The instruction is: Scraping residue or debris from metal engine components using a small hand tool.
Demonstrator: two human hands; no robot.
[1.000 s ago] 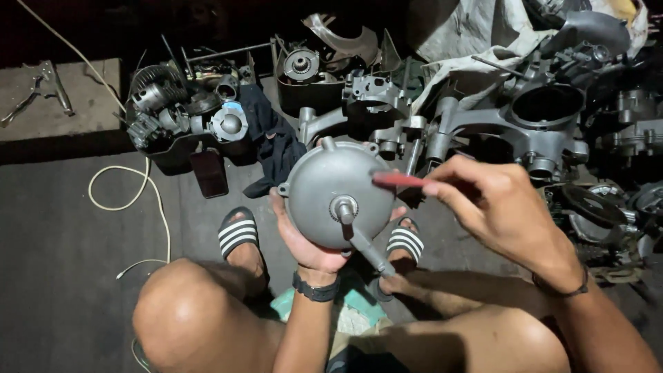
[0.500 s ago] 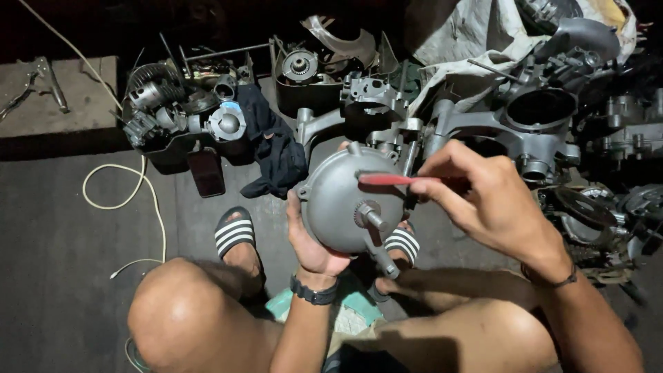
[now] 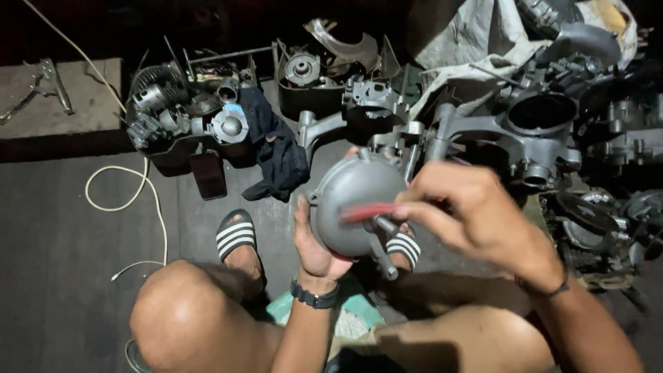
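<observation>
Head view: the person sits low over a dark floor, knees spread, feet in striped sandals (image 3: 236,237). The left hand (image 3: 314,242) is wrapped around the near left rim of a round grey metal engine cover (image 3: 352,200), palm underneath and thumb up its edge, so the domed face tilts toward the camera and a short shaft sticks out at its lower right. That grip seems meant to keep the casting steady and at working height between the knees.

The right hand (image 3: 476,217) is closed on the handle of a red brush (image 3: 366,213), fingers pinched together, with the red end laid across the cover's face just above the shaft. The tool is blurred, so its bristles cannot be made out.

Farther off, a black tray of engine parts (image 3: 186,121) sits to the left, a dark rag (image 3: 280,155) beside it, and a large grey crankcase (image 3: 532,131) lies to the right. A pale cable (image 3: 128,190) loops on the floor at left.
</observation>
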